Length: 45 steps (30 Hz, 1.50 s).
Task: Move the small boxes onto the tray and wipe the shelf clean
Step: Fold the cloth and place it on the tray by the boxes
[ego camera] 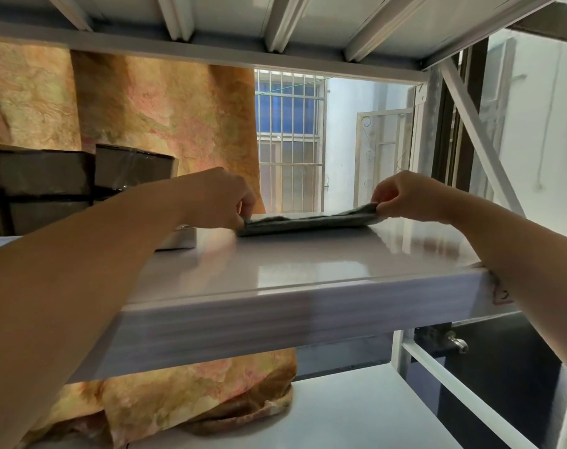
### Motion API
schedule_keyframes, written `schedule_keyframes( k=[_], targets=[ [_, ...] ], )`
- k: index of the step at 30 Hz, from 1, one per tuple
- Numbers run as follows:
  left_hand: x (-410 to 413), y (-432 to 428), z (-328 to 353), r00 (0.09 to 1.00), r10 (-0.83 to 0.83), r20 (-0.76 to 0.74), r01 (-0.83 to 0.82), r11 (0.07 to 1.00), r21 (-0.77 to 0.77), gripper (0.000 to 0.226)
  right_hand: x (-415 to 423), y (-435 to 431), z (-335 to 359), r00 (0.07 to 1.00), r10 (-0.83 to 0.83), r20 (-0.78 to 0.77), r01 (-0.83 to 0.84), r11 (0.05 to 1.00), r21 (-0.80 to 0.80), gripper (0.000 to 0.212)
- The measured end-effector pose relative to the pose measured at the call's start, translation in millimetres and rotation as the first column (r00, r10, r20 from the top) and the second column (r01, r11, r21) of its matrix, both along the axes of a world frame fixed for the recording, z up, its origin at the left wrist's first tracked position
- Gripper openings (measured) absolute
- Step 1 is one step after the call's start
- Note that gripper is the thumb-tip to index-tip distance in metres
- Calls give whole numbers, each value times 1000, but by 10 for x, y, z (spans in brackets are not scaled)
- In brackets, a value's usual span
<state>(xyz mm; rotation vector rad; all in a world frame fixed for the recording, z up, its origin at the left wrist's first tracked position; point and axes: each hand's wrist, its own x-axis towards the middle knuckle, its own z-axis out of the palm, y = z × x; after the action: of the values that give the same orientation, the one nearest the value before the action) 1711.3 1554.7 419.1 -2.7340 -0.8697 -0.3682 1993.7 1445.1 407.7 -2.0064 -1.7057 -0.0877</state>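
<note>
Cloth point(308, 222): I'm pinching its ends, left hand point(223, 197) and right hand point(411, 197); sweeping left risks knocking the far boxes point(133, 166).

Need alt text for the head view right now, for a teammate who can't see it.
Both hands pinch the ends of a dark cloth lying on the glossy white shelf, left hand at its left end, right hand at its right. Dark wrapped boxes stand at the shelf's back left, before an orange curtain.
</note>
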Motion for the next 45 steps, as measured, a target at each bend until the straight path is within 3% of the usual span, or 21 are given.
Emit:
schedule_keyframes(
  k=[4,8,13,17,22,26,30,36,40,45],
  targets=[
    [14,-10,-23,999,6,-45,-11,993,-121,4,27,-30,-27,999,-40,19,42,994,-99,21],
    [8,6,-17,1000,-14,7,15,989,-150,18,-6,-61,-1,991,16,-135,-23,998,-54,18],
    [51,-35,-34,998,-53,45,59,984,-167,7,24,-78,-33,978,36,-207,-96,952,-290,16],
    [49,-2,-36,998,-31,56,40,982,-183,14,55,-86,-17,976,46,-214,-93,972,-214,12],
    [48,14,-33,981,-9,193,77,935,-347,13,52,-108,-9,973,53,-224,-72,995,-75,14],
    [56,28,-30,954,-16,299,139,909,-393,9,34,-112,-11,982,43,-187,-38,999,29,12],
    [47,14,12,916,13,402,171,892,-419,10,36,-133,-7,968,61,-243,-51,998,46,13],
    [17,-11,-6,964,4,267,139,846,-516,14,28,-159,-1,963,100,-250,-97,995,23,11],
    [1,-31,-11,983,-11,182,97,879,-467,12,30,-162,9,967,79,-240,-77,997,21,11],
    [-23,-70,4,993,-5,117,49,926,-374,11,24,-170,1,972,32,-231,-61,991,-121,13]
  ],
)
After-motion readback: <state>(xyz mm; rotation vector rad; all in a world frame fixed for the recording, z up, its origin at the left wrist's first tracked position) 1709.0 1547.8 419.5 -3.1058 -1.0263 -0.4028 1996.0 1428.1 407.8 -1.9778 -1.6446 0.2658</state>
